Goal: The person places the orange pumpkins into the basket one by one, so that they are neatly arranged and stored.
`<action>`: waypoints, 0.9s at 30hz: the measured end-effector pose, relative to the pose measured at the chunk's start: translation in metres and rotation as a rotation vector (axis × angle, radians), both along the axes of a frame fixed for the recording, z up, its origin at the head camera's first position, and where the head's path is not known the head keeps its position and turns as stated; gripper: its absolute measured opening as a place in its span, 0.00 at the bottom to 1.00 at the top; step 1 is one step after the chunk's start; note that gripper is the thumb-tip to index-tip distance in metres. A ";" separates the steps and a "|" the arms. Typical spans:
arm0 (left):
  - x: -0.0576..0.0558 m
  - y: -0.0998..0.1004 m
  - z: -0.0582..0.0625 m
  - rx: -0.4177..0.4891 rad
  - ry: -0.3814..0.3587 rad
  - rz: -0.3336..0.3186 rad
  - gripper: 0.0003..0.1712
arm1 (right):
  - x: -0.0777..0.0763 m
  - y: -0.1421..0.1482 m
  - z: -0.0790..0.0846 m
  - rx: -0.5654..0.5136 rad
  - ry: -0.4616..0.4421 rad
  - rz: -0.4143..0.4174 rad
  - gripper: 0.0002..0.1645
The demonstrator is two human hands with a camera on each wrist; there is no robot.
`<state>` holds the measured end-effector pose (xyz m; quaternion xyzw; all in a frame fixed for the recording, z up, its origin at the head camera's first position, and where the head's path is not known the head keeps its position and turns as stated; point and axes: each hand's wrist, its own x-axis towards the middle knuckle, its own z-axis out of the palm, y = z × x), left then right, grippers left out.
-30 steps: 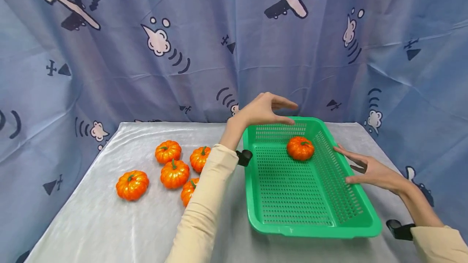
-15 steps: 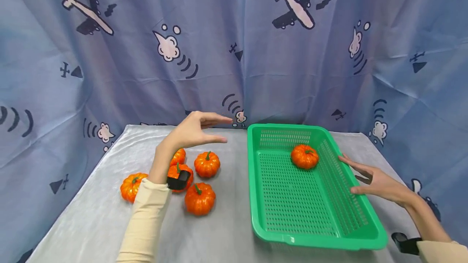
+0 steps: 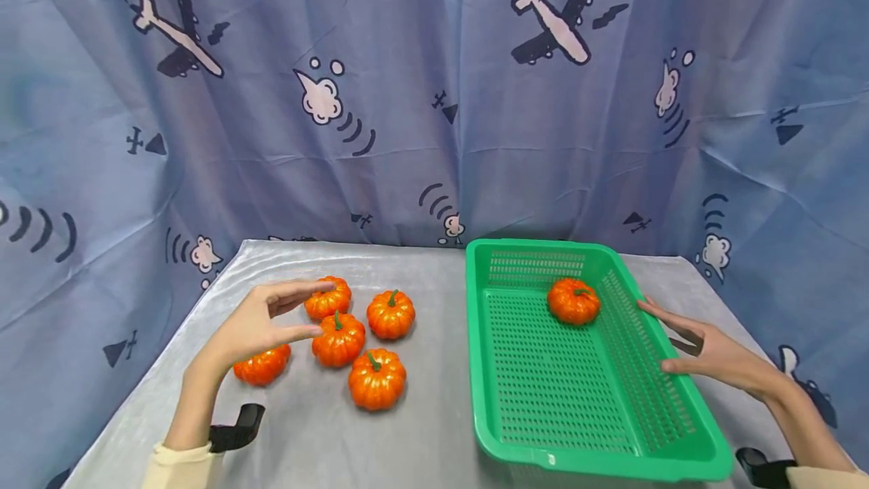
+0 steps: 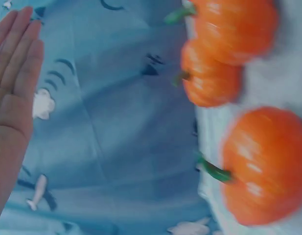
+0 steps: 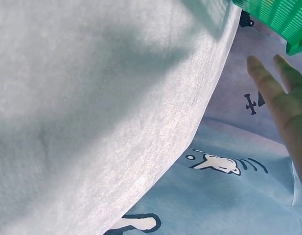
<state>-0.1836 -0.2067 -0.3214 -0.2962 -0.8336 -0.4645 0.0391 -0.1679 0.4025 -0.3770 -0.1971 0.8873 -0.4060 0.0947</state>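
So the left hand [image 3: 256, 325] is hanging around the left-side mini pumpkins, fingers lying straight and close together, thumb standing well apart. From the head view, the fingertips are overlapping the back pumpkin [image 3: 336, 302] and the thumb tip is just reaching the edge of the middle pumpkin [image 3: 342, 342], while the leftmost pumpkin [image 3: 263, 368] is peeking out from behind the palm. Can't tell if it's actually touching any of them. The right-rear pumpkin [image 3: 391, 316] and front pumpkin [image 3: 377, 381] are sitting farther right on the whitish cloth [image 3: 434, 421].

Right hand [image 3: 720, 355] is hovering or resting at the green basket [image 3: 478, 368]'s right rim (contact's hard to judge), fingers straight and slightly spread, thumb held apart. Another pumpkin [image 3: 573, 302] is resting inside, toward the back.

Versus half a second ago, the left hand is sitting lower and farther left, and its black wrist camera [image 3: 237, 432] isn't blocking the middle pumpkin anymore. The right hand and basket are keeping the same arrangement.
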 end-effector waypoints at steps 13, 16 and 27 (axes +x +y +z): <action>0.023 -0.043 -0.072 0.136 0.077 0.036 0.32 | 0.001 -0.001 0.000 0.034 -0.005 -0.021 0.46; 0.026 -0.046 -0.086 0.111 0.036 0.039 0.34 | 0.001 -0.002 0.001 0.033 -0.010 -0.025 0.46; 0.010 -0.036 -0.113 -0.012 -0.094 -0.050 0.41 | 0.001 -0.001 0.001 0.034 -0.015 -0.032 0.46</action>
